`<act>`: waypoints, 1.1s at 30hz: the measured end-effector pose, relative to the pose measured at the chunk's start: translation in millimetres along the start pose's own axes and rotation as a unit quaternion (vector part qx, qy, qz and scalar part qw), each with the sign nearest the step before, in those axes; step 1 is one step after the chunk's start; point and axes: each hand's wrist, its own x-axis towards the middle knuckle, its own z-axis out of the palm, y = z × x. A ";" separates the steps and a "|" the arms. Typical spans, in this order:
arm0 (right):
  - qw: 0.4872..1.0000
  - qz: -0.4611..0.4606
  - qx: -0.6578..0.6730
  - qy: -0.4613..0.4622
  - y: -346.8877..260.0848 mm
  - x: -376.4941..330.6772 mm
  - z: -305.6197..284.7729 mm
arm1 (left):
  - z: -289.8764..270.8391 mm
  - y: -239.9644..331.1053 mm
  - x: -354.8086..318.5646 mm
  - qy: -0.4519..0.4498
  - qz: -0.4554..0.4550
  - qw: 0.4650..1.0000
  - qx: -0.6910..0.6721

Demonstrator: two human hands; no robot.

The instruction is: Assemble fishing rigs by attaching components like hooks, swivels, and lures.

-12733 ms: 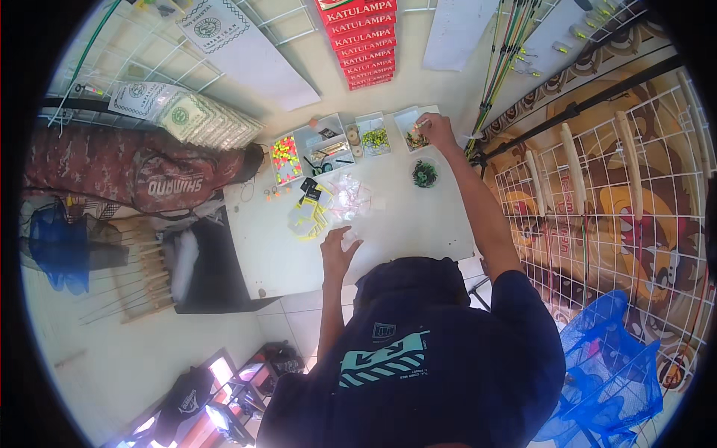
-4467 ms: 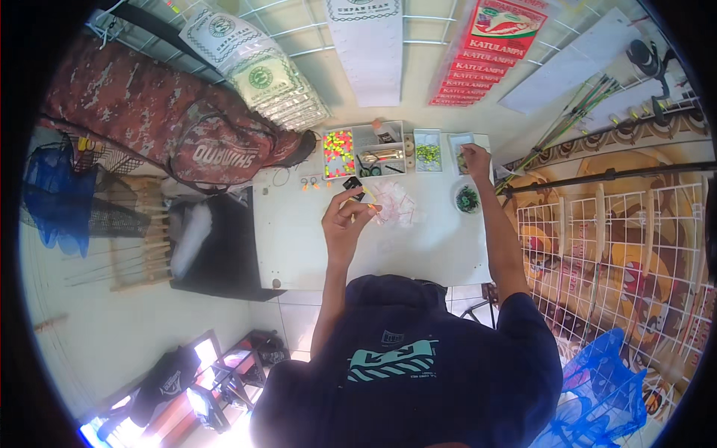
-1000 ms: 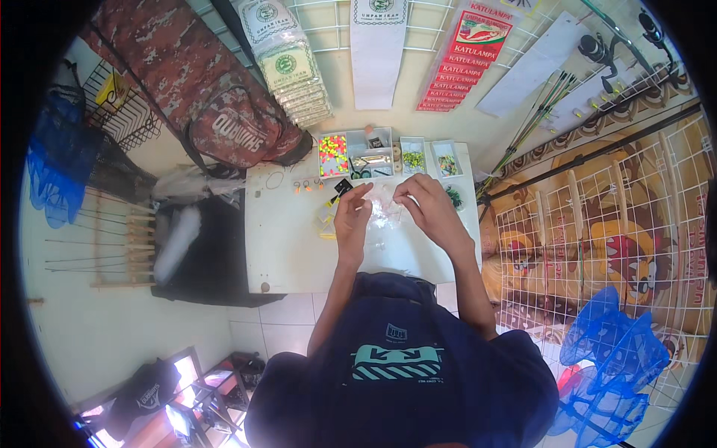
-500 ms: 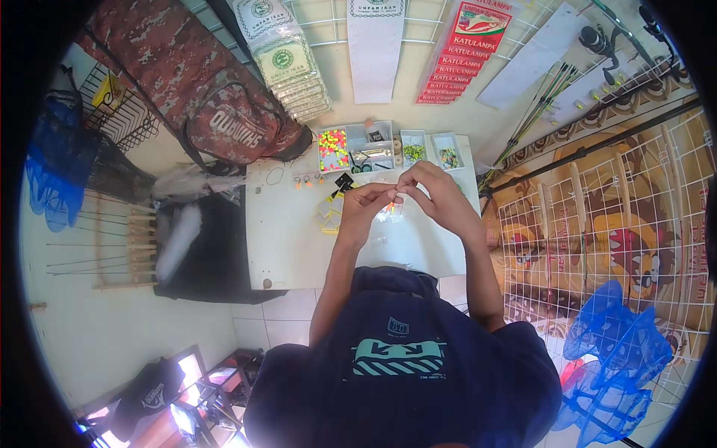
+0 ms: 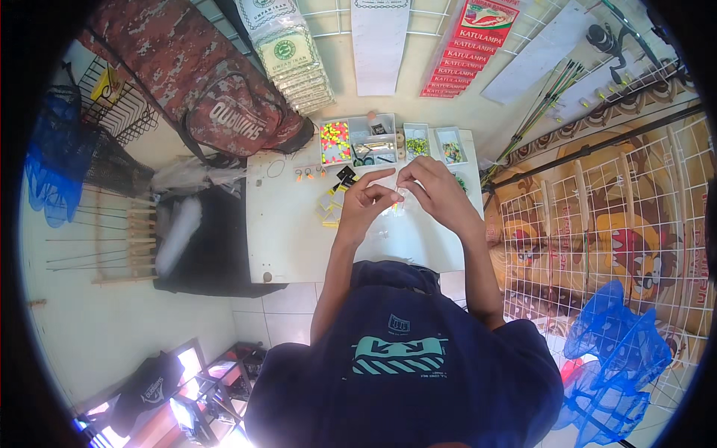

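The white table (image 5: 299, 239) is carrying sorting trays (image 5: 358, 140) along its far edge. Above its middle, the left hand (image 5: 366, 203) and right hand (image 5: 437, 190) are meeting, fingertips seemingly pinching a small clear packet (image 5: 399, 196) between them.

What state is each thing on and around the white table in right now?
Left hand: raised, fingers pinching something tiny.
Right hand: raised, fingers meeting the left's.
Compartment tray: open, sections filled.
Small boxes: open.
Camouflage bag: leaning against the wall.
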 end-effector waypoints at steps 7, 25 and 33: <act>0.999 0.001 -0.030 0.029 6.6 -4.5 6.7 | -2.5 -5.0 -4.7 0.064 -0.002 0.998 0.022; 0.892 0.280 0.322 0.150 29.1 -66.2 71.5 | -21.0 -35.6 -7.1 0.109 0.045 0.986 0.116; 0.744 0.387 0.536 0.102 21.4 -67.7 87.4 | -18.1 -37.8 -11.4 0.062 0.086 0.960 0.258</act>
